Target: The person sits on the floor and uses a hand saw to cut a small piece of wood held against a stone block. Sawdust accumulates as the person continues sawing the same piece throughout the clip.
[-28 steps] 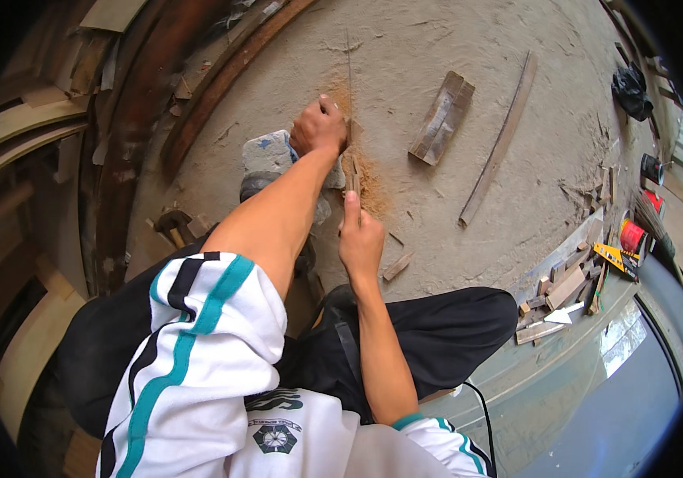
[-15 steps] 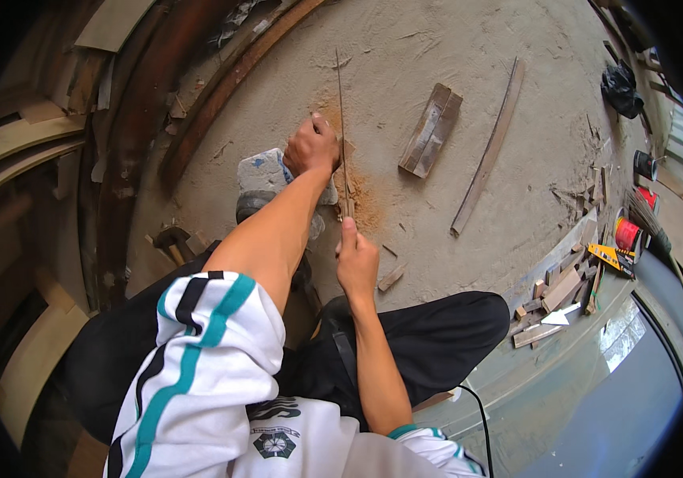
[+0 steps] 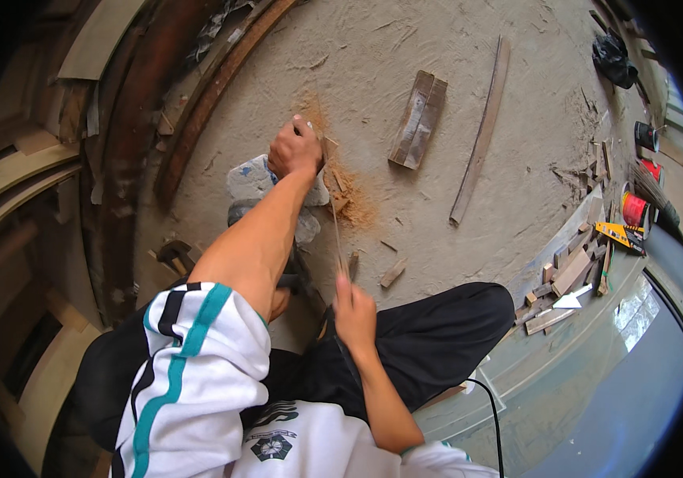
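Observation:
My right hand (image 3: 355,312) is closed around the handle of a handsaw, whose thin blade (image 3: 337,227) shows almost edge-on and runs away from me toward my left hand. My left hand (image 3: 295,149) is closed and presses down on a piece of wood (image 3: 330,148), mostly hidden under the fingers, at a worn white block (image 3: 250,178) with blue marks. The blade passes just right of that hand. Orange-brown sawdust (image 3: 357,209) is heaped on the ground beside the block.
To the right lie a short thick wood block (image 3: 419,119) and a long narrow strip (image 3: 481,131). Several offcuts (image 3: 571,275), a yellow-handled tool (image 3: 620,237) and a broom (image 3: 656,191) are farther right. A dark red-brown beam (image 3: 214,99) borders the left side.
My right hand has drawn the handsaw back toward my body, so less of the blade extends past my left hand. The left hand keeps its place at the block. The view has shifted slightly.

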